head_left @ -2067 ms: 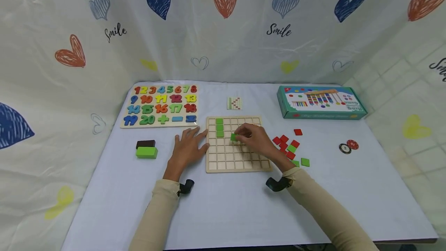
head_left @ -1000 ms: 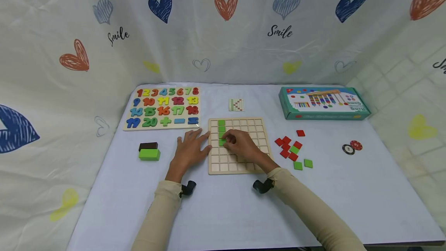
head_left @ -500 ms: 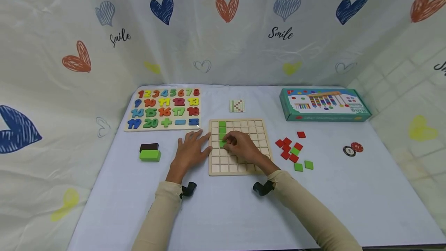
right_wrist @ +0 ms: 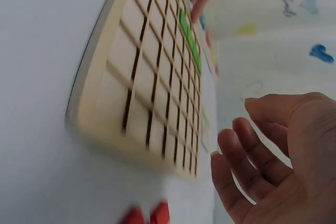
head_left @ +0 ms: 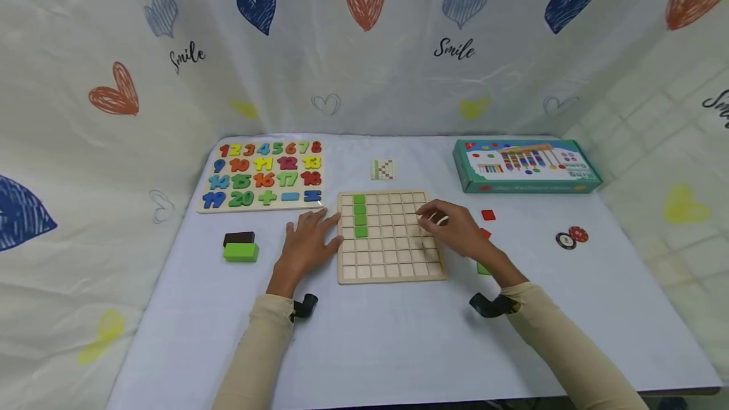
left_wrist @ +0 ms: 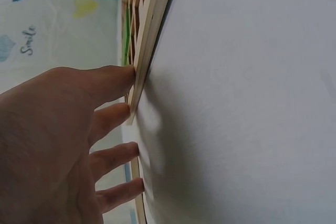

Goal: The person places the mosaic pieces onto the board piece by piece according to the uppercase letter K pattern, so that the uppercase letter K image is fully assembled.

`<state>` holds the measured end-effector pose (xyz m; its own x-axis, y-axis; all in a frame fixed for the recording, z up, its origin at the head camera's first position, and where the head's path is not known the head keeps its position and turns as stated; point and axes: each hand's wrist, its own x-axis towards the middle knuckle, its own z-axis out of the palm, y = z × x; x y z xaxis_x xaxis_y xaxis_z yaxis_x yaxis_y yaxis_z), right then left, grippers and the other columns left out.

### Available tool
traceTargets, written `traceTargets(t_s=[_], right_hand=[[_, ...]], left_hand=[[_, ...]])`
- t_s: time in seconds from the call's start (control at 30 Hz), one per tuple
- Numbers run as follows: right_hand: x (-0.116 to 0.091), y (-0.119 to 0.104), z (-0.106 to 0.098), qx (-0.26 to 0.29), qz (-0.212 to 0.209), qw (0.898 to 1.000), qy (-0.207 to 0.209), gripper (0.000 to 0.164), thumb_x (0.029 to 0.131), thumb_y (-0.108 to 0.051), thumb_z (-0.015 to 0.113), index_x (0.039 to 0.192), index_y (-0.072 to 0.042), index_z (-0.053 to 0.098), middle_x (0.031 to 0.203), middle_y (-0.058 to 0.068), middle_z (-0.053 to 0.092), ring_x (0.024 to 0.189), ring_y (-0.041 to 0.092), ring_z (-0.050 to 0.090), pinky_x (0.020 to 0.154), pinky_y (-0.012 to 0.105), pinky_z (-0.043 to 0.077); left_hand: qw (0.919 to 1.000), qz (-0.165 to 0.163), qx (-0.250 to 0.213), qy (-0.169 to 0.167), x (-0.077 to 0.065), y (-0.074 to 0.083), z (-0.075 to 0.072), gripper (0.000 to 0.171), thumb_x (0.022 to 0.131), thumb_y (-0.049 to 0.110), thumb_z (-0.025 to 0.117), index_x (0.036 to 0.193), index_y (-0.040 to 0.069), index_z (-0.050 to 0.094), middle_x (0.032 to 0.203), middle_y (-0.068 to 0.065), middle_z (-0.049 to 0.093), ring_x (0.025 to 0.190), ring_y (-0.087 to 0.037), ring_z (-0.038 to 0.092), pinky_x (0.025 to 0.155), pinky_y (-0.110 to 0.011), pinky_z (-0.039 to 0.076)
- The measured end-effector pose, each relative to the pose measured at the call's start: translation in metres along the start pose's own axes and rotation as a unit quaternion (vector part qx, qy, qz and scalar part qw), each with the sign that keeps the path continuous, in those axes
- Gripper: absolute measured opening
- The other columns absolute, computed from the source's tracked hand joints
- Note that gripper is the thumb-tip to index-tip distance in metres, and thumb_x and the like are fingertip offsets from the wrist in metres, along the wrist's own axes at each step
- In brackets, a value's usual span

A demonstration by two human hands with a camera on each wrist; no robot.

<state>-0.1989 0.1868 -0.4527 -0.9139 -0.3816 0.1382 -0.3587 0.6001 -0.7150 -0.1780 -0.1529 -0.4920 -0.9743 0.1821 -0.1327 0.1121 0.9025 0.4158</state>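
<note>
The right hand (head_left: 458, 228), empty, thumb and fingers apart, is now away over the right edge of the wooden board (head_left: 393, 281), leaving four green tiles (head_left: 360, 220) placed in a column near its left edge, which the spread left hand (head_left: 307, 244) touches.

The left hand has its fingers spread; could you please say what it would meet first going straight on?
Probably the grid board: the left hand seems to touch its left edge with thumb and forefinger. The near right corner of the number board looks almost as close, though depth is unclear.
</note>
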Motion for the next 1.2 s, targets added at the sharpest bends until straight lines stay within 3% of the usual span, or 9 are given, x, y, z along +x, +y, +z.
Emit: traceTargets(t_s=[0.17, 0.4, 0.53, 0.67, 0.87, 1.2], right_hand=[[-0.03, 0.019, -0.048, -0.059, 0.049, 0.997, -0.02, 0.026, 0.102, -0.015, 0.072, 0.125, -0.003, 0.071, 0.116, 0.011, 0.075, 0.104, 0.028, 0.069, 0.086, 0.032, 0.057], [-0.064, 0.037, -0.098, -0.103, 0.136, 0.976, -0.138, 0.049, 0.095, -0.023, 0.081, 0.132, 0.003, 0.064, 0.126, 0.023, 0.067, 0.111, 0.037, 0.063, 0.081, 0.04, 0.059], [-0.069, 0.052, -0.103, -0.108, 0.163, 0.963, -0.187, 0.06, 0.089, -0.029, 0.087, 0.132, 0.003, 0.062, 0.123, 0.021, 0.065, 0.108, 0.034, 0.061, 0.083, 0.043, 0.059], [-0.076, 0.059, -0.101, -0.099, 0.186, 0.955, -0.209, 0.051, 0.088, -0.027, 0.088, 0.122, 0.0, 0.062, 0.116, 0.015, 0.064, 0.105, 0.03, 0.058, 0.085, 0.042, 0.057], [-0.08, 0.068, -0.101, -0.081, 0.194, 0.955, -0.207, 0.036, 0.092, -0.024, 0.084, 0.115, -0.004, 0.065, 0.11, 0.01, 0.064, 0.108, 0.031, 0.058, 0.088, 0.042, 0.055], [-0.078, 0.073, -0.101, -0.065, 0.206, 0.952, -0.218, 0.038, 0.093, -0.026, 0.084, 0.116, -0.005, 0.063, 0.108, 0.009, 0.06, 0.106, 0.029, 0.056, 0.084, 0.038, 0.052]], left_hand=[[1.0, 0.002, 0.001, 0.002, -0.001, -0.001, -0.001, 0.062, 0.105, 0.044, 0.065, 0.162, 0.028, 0.047, 0.171, -0.009, 0.037, 0.158, -0.037, 0.026, 0.122, -0.077, 0.016], [1.0, 0.005, -0.001, 0.002, 0.0, -0.003, -0.002, 0.063, 0.104, 0.044, 0.066, 0.161, 0.028, 0.048, 0.171, -0.008, 0.037, 0.158, -0.037, 0.027, 0.123, -0.075, 0.017], [1.0, -0.001, -0.003, 0.003, 0.001, -0.006, -0.003, 0.063, 0.103, 0.044, 0.067, 0.161, 0.028, 0.049, 0.171, -0.009, 0.036, 0.158, -0.036, 0.026, 0.124, -0.074, 0.017], [1.0, 0.0, -0.005, -0.002, 0.002, -0.005, -0.003, 0.063, 0.103, 0.044, 0.068, 0.161, 0.028, 0.049, 0.171, -0.009, 0.037, 0.158, -0.037, 0.026, 0.124, -0.073, 0.017], [0.9999, -0.001, -0.008, -0.007, 0.002, -0.003, -0.003, 0.064, 0.102, 0.045, 0.068, 0.161, 0.028, 0.049, 0.171, -0.008, 0.038, 0.158, -0.036, 0.026, 0.124, -0.073, 0.017], [0.9999, -0.005, -0.015, -0.003, 0.001, -0.003, -0.003, 0.063, 0.103, 0.044, 0.069, 0.16, 0.028, 0.05, 0.17, -0.008, 0.038, 0.158, -0.036, 0.026, 0.124, -0.074, 0.015]])
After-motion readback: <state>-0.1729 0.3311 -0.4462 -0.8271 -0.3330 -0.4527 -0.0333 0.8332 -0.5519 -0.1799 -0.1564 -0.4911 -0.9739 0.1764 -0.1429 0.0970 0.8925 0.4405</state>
